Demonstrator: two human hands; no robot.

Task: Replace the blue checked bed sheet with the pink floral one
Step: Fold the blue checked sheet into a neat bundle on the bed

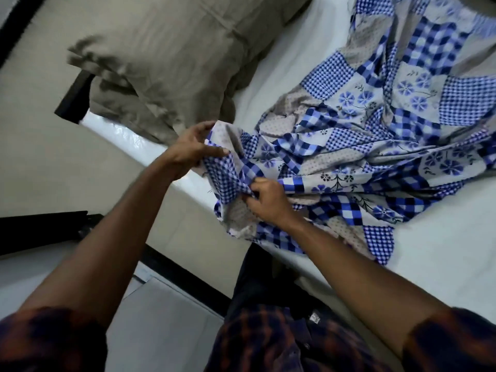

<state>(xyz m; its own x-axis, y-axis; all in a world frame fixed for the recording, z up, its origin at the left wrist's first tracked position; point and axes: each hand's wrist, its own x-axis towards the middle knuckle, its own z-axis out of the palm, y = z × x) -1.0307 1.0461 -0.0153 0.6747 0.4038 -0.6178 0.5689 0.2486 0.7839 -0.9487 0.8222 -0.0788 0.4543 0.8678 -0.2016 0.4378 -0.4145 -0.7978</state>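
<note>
Your left hand (193, 147) and right hand (267, 201) both grip the sheet (375, 124), fingers curled into its bunched corner. It lies crumpled on the mattress (442, 264), the gripped corner at the mattress's near edge.

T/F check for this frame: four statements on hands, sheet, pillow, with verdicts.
1. The left hand and right hand both grip the blue checked sheet. True.
2. The sheet lies flat across the mattress. False: it is bunched up, and bare white mattress shows.
3. The pillow rests on top of the sheet. False: it lies on the mattress beside the sheet.
4. No pink floral sheet is in view. True.
</note>
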